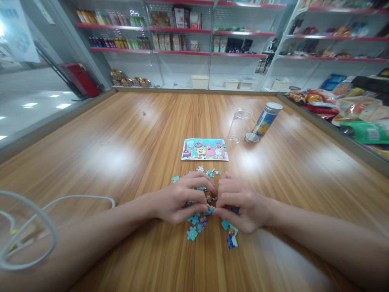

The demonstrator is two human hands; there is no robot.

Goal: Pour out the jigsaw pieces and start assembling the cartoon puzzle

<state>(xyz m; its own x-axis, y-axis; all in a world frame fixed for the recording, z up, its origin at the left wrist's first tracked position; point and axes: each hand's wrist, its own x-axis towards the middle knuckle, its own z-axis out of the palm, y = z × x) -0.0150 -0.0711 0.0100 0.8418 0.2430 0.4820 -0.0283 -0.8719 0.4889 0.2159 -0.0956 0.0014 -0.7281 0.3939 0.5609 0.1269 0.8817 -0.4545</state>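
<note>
Near the worktop's front edge, centre: loose pile of puzzle pieces (197, 225), small, mostly turquoise with bits of blue, pink and yellow. Some are scattered just beyond the hands, and a few lie on the near side. One small joined cluster sits at the pile's right near corner.

Left hand (179, 200): palm down, forearm flat on the worktop (121, 134), fingers pressed together and curled over the pieces. They touch the pieces, but a grip on any one is hidden, can't tell.

Right hand (240, 202): mirrored pose, knuckles up, thumb and forefinger pinching pieces at the pile's middle. Fingertips of both hands meet there.

Farther toward the back edge: printed cartoon reference picture (205, 149), flat. Beyond it to the right are a clear tube (240, 125), a metal lid (252, 138) and a labelled can (267, 118). White cable (45, 227) loops at the front left corner.
</note>
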